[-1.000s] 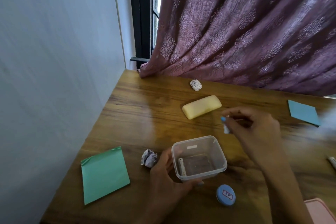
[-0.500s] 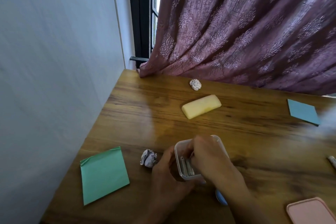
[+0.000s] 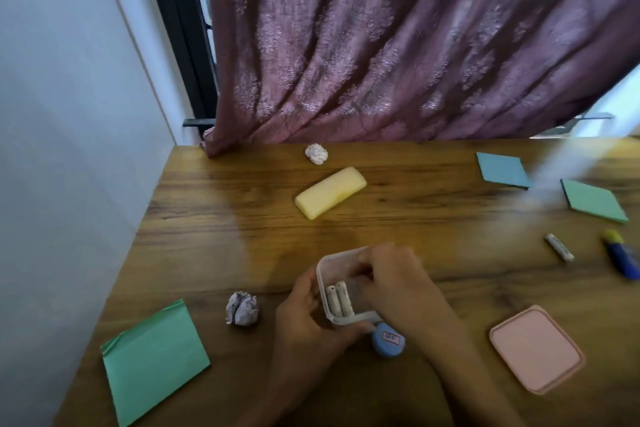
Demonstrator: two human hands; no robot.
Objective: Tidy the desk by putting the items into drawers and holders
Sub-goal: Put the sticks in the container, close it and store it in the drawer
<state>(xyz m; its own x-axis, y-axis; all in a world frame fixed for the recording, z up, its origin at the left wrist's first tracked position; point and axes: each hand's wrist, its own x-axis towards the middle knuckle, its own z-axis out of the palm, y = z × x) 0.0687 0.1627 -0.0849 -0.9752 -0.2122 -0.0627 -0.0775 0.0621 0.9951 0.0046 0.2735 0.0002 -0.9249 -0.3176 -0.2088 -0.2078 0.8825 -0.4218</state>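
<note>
Desk items are noted left to right. A green paper pad (image 3: 154, 362) lies at the tabletop's (image 3: 214, 229) near left corner. The clear container (image 3: 341, 317), near the front edge, is gripped by the left hand (image 3: 308, 319). Right hand (image 3: 394, 279) reaches inside; its fingers' state cannot be told. Judged step: depositing batteries (image 3: 337, 298). Next, the loose battery (image 3: 558, 247) toward the right edge requires collection.

Wooden desk (image 3: 214, 225) bears yellow eraser (image 3: 330, 192), paper balls, coloured notes.
</note>
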